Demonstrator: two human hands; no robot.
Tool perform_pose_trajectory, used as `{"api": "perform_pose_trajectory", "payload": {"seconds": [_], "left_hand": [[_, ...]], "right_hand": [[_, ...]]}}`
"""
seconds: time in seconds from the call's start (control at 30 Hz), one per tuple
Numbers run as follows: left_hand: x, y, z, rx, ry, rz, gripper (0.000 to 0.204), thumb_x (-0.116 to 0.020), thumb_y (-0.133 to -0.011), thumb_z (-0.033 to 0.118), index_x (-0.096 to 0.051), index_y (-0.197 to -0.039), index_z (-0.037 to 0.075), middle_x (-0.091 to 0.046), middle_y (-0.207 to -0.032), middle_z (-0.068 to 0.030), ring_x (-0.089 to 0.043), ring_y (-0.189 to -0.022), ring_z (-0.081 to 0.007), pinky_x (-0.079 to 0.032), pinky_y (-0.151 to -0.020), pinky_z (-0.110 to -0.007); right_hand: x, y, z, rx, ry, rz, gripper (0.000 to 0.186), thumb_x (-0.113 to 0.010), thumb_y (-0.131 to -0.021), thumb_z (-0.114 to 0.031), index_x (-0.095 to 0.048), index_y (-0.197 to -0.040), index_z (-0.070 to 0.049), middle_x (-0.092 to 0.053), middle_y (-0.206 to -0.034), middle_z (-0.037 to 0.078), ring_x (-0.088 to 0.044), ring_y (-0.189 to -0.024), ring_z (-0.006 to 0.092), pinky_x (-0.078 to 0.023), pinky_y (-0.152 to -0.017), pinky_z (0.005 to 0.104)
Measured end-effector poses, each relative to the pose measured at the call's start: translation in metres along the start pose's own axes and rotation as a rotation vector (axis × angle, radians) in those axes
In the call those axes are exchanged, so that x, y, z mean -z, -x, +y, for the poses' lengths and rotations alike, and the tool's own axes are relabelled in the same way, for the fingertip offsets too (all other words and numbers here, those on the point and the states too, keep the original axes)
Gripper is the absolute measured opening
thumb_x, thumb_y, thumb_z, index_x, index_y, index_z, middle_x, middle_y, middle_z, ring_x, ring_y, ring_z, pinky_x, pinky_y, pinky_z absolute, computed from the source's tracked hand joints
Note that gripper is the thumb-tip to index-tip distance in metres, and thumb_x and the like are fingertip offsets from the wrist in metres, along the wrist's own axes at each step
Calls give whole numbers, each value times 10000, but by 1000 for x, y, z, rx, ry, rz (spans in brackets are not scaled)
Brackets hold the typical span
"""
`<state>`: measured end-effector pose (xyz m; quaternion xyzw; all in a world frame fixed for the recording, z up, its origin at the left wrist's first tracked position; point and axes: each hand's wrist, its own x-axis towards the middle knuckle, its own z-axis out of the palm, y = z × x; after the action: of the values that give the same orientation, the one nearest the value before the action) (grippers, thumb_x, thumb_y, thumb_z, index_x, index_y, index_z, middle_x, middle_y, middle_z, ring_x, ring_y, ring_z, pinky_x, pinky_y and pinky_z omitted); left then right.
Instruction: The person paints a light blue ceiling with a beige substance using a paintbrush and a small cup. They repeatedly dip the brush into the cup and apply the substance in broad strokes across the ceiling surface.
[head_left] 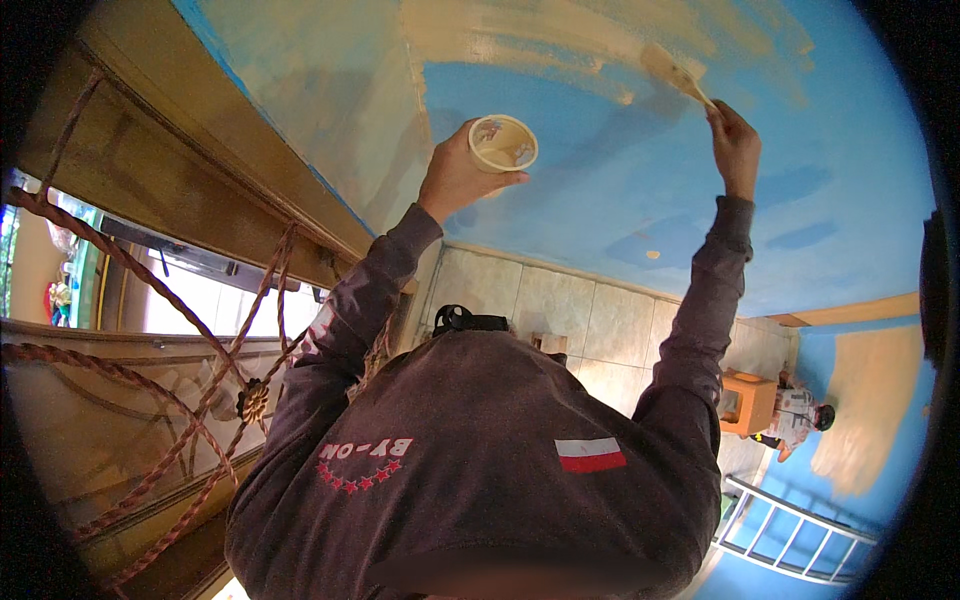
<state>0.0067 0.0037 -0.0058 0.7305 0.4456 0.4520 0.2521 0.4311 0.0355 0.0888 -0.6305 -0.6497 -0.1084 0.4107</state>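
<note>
A small pale plastic tub (pixel 503 143) is held in my left hand (pixel 455 175), its fingers wrapped round the side. The mouth of the tub faces the view, and beige paint coats its inner wall. Up at the right, my right hand (pixel 737 148) grips the thin end of a paintbrush (pixel 690 84). The bristle end lies against beige paint on the blue wall (pixel 600 130). Broad beige strokes cover the top of this wall, with bare blue below them. Both arms, in dark sleeves, are stretched out toward the wall.
Twisted metal grillwork (pixel 235 370) and a wooden frame (pixel 230 150) stand close on the left. Pale tiles (pixel 555 300) run below the blue wall. At the far right are an orange-brown box (pixel 748 402), another person (pixel 797 415) and a metal ladder (pixel 795 530).
</note>
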Motion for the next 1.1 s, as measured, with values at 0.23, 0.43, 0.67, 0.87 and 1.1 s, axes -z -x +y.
{"api": "perform_pose_trajectory", "payload": {"seconds": [0.23, 0.43, 0.67, 0.87, 1.1], "left_hand": [[-6, 2, -9, 2, -36, -25, 876, -970, -616, 449, -587, -1270, 9, -704, -1191, -172, -702, -1087, -280, -569, -937, -391], [-3, 6, -6, -11, 6, -24, 799, -975, -629, 368, -606, -1248, 23, -708, -1186, -151, -696, -1096, -269, -562, -943, -385], [2, 8, 0, -7, 3, -16, 756, -977, -637, 325, -615, -1230, 30, -714, -1182, -138, -696, -1086, -258, -560, -942, -382], [9, 11, 5, 78, -12, 8, 761, -982, -630, 310, -613, -1233, 26, -711, -1190, -141, -687, -1106, -250, -551, -959, -381], [3, 9, -3, -28, 11, 35, 782, -985, -623, 342, -602, -1224, 21, -717, -1157, -141, -706, -1058, -259, -573, -915, -377]], "right_hand": [[38, 24, 7, -73, 17, 79, 346, -672, -981, -330, -749, -1160, -44, -773, -980, 148, -749, -920, 224, -555, -800, 343], [-37, 13, -72, 38, -319, -15, 352, -672, -967, -315, -733, -1166, -32, -754, -993, 190, -744, -871, 259, -554, -796, 360], [-123, -18, -180, 225, -435, -76, 284, -647, -931, -259, -753, -1088, -47, -729, -926, 219, -713, -831, 396, -568, -773, 430], [-140, -31, -181, 272, -250, 9, 286, -631, -913, -270, -764, -1044, -54, -734, -946, 209, -706, -867, 413, -571, -814, 465], [-94, -26, -127, 229, -209, 43, 250, -661, -906, -225, -769, -1053, -55, -738, -1000, 206, -727, -904, 376, -582, -821, 429]]}}
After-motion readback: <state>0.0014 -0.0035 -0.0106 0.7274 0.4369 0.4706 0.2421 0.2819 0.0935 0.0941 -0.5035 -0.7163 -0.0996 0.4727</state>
